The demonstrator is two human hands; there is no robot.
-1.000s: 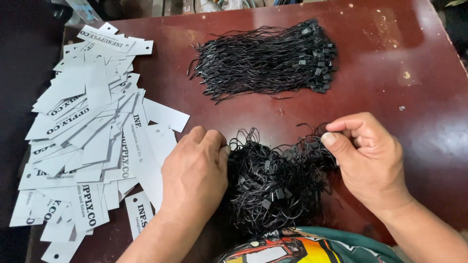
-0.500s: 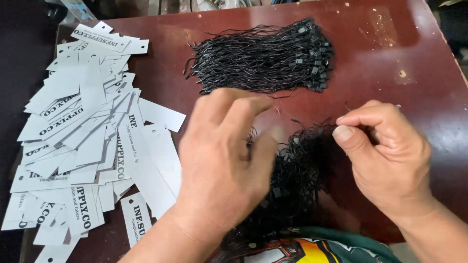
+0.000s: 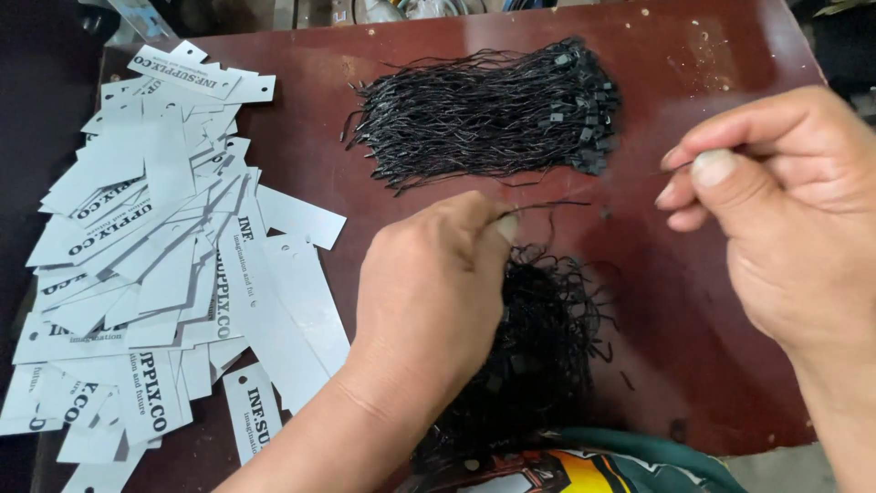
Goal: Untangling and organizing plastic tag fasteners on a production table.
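Observation:
My left hand (image 3: 429,288) pinches one end of a thin black string (image 3: 547,206) between thumb and fingers. My right hand (image 3: 785,210) pinches the other end near the right edge, so the string stretches between them above the dark red table (image 3: 712,82). Under my left hand lies a tangled heap of black strings (image 3: 547,338). A tidier bundle of black strings with small plastic locks (image 3: 493,114) lies farther back. A spread of white paper tags (image 3: 155,246) covers the left side.
The table's near edge runs along the bottom right, with my green and yellow garment (image 3: 584,470) below it. Blurred objects sit beyond the table's far edge at the top.
Both hands have lifted from the tangled heap and moved apart, the right hand going right and up, drawing a single string out between them.

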